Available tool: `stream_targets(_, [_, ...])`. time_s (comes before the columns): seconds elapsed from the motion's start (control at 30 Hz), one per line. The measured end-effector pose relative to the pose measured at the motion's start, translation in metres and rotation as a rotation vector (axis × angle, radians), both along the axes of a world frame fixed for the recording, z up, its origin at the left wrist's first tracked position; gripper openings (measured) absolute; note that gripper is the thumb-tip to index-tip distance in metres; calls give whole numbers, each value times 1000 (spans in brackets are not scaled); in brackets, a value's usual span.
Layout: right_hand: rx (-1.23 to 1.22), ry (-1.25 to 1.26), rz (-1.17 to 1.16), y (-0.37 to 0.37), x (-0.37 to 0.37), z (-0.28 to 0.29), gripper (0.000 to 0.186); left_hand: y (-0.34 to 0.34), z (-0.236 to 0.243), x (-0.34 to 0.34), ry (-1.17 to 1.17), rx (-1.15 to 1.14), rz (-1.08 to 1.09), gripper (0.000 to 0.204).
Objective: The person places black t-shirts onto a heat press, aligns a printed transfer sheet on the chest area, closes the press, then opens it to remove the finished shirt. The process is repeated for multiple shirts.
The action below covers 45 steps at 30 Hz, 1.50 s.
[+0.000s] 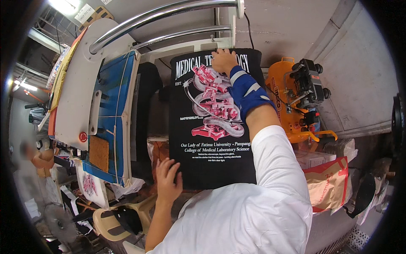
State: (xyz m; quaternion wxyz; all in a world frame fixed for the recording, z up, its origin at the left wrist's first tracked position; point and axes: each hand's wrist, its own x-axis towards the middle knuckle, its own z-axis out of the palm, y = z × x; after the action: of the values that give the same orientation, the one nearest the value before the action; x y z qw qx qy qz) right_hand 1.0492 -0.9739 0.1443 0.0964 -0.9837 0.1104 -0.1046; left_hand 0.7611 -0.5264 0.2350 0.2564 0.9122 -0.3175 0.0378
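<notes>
A black T-shirt [211, 171] with a red and white print lies spread over the flat bed of a press in front of me. My right hand [224, 61] rests on the shirt near its far edge, fingers stretched out over the top of the print. A blue wrist wrap [250, 91] covers my right wrist and part of the forearm. By the shirt's near left edge is my left hand [169, 181], fingers apart and holding nothing. Whether its fingertips touch the cloth I cannot tell. The shirt hides most of the bed.
The press's blue-framed upper part [111, 114] is swung out left, carrying a red button [83, 136]. Chrome tubes [165, 21] cross the far side. An orange air compressor [279, 97] and a brown paper bag [325, 184] stand right. Below left is a beige plastic chair [105, 224].
</notes>
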Motion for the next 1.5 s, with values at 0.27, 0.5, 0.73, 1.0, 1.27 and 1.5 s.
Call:
stream_targets(0.27, [30, 196, -12, -9, 6, 18, 46, 49, 22, 23, -62, -42, 319, 38])
stream_targets(0.5, [177, -176, 48, 15, -92, -9, 57, 53, 48, 23, -350, -13, 221, 22])
stream_targets(0.73, [250, -106, 381, 145, -388, 33, 45, 132, 91, 58, -702, 15, 371, 26])
stream_targets(1.0, [170, 88, 263, 223, -445, 34, 73, 339, 82, 181, -686, 173, 763, 61])
stream_targets(1.27, [36, 86, 244, 234, -436, 28, 72, 316, 51, 213, -606, 629, 866, 82])
stream_targets(1.5, [-48, 78, 324, 230, -427, 34, 69, 372, 67, 262, -438, 225, 494, 61])
